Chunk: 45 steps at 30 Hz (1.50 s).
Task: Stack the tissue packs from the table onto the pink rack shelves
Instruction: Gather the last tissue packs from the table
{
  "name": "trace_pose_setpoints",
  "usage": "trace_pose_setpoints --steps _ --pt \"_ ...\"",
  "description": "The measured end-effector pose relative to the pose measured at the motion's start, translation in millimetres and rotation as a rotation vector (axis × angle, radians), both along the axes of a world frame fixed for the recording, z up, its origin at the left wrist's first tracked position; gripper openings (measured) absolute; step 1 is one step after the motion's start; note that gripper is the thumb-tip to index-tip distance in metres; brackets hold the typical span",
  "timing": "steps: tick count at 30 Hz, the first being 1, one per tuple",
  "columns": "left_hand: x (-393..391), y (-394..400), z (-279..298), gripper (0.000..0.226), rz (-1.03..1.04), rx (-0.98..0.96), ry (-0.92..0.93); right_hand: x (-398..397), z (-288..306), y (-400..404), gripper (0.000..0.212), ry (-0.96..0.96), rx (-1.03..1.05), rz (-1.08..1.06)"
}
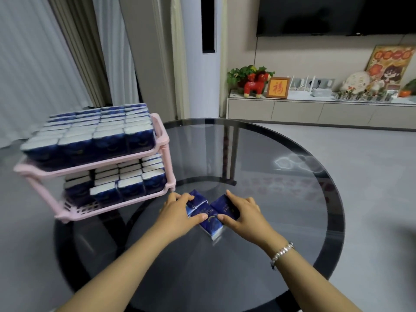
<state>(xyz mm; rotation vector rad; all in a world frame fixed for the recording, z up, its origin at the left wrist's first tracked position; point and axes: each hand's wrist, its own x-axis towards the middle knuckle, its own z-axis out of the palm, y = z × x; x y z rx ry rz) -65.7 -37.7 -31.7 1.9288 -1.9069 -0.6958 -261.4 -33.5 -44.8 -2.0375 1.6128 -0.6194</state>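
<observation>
Packs [210,218] lie on the worktop [281,221]; left hand [177,210] and right hand [244,210] each grip some, beside the filled rack [157,131].

The round table [292,199] is smooth, reflective dark glass, the rack [161,136] matt pink plastic, the tissue packs [210,218] in glossy blue film.

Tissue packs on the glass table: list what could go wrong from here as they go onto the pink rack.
1. The left hand and right hand gather several loose tissue packs at once; one may slip out when lifted.
2. The top shelf looks full and the middle shelf nearly so, so squeezing more in could dislodge stacked packs.
3. The pink rack stands near the glass table's edge; a hard push might shift it.
</observation>
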Motion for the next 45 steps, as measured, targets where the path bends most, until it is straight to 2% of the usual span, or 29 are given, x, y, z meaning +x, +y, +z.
trace_pose_setpoints --steps 6,8,10,12,14,15,20,24,26,29,32,38,40,45 --pt "39 27 8 0.048 0.013 0.075 0.083 33 3 26 0.080 -0.027 0.037 0.092" --pt "45 33 8 0.042 0.043 0.043 0.122 34 4 30 0.084 -0.117 0.086 0.061" --pt "49 36 7 0.048 0.119 0.023 0.182 32 4 33 0.085 -0.215 0.121 -0.033" --pt "52 36 7 0.055 0.196 0.054 0.169 28 2 35 0.077 -0.100 0.076 -0.145" --pt "54 36 6 0.042 0.213 0.103 0.107 27 2 39 0.062 0.021 0.049 -0.195" --pt "55 36 7 0.035 0.211 0.123 0.119 29 3 41 0.054 0.023 0.053 -0.193" --pt "54 35 6 0.031 0.239 0.078 0.300 39 5 44 0.032 -0.122 0.034 -0.174" --pt "56 33 7 0.031 0.301 0.045 0.530 43 10 44 0.023 -0.446 0.085 -0.210" --pt "56 33 11 0.030 0.310 0.014 0.653 42 13 44 0.022 -0.623 0.099 -0.217" --pt "57 33 19 0.042 0.306 -0.041 0.784 42 20 45 0.028 -0.738 0.029 -0.255" --pt "59 35 26 0.038 0.341 -0.122 0.840 44 34 47 0.030 -0.853 0.023 -0.233" --pt "58 39 36 0.020 0.304 -0.083 1.026 47 58 51 0.013 -0.763 0.071 0.011" --pt "54 40 36 0.015 0.265 -0.046 1.044 54 61 51 0.013 -0.757 0.061 0.048" --pt "47 41 33 0.028 0.204 -0.004 1.076 72 55 48 0.010 -0.819 0.010 0.011"
